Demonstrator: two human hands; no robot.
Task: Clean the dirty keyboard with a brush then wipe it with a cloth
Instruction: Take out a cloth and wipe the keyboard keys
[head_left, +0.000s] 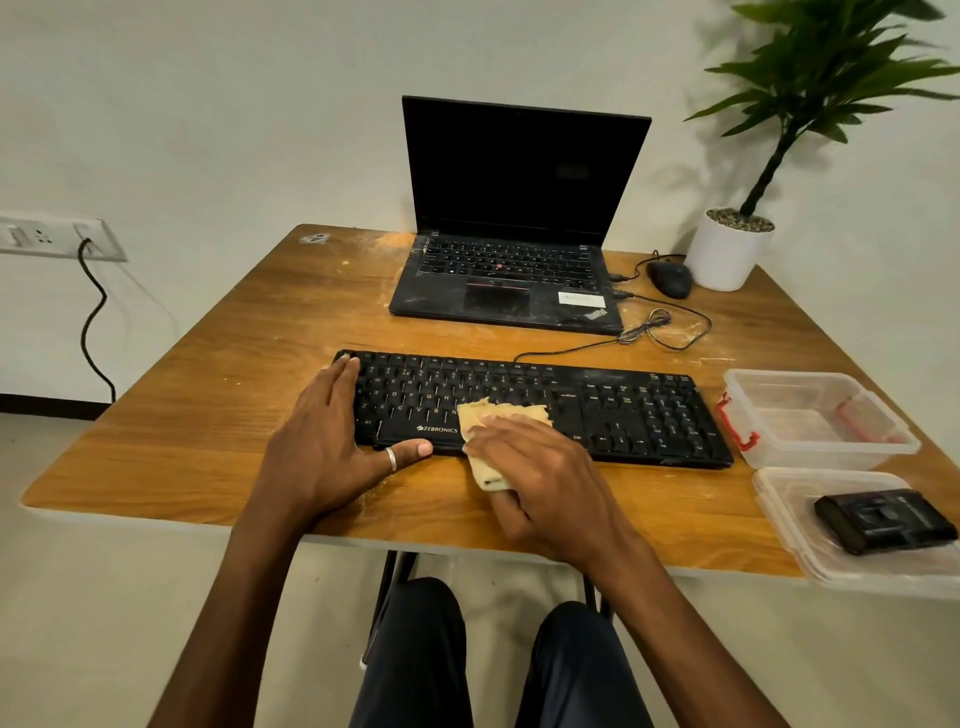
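Note:
A black keyboard (623, 410) lies across the middle of the wooden table (218, 415). My left hand (327, 441) rests flat on the keyboard's left end, fingers straight along its edge and the thumb against its front rim. My right hand (530, 467) holds a folded yellowish cloth (498, 413) and presses it on the keys near the space bar, with part of the cloth hanging over the keyboard's front edge. No brush is in sight.
An open black laptop (509, 270) stands behind the keyboard, with a mouse (670, 278), its cable (660, 332) and a potted plant (727, 249) at the back right. A clear plastic box (815, 415) and a lid (795, 519) carrying a black device (883, 519) sit at the right edge.

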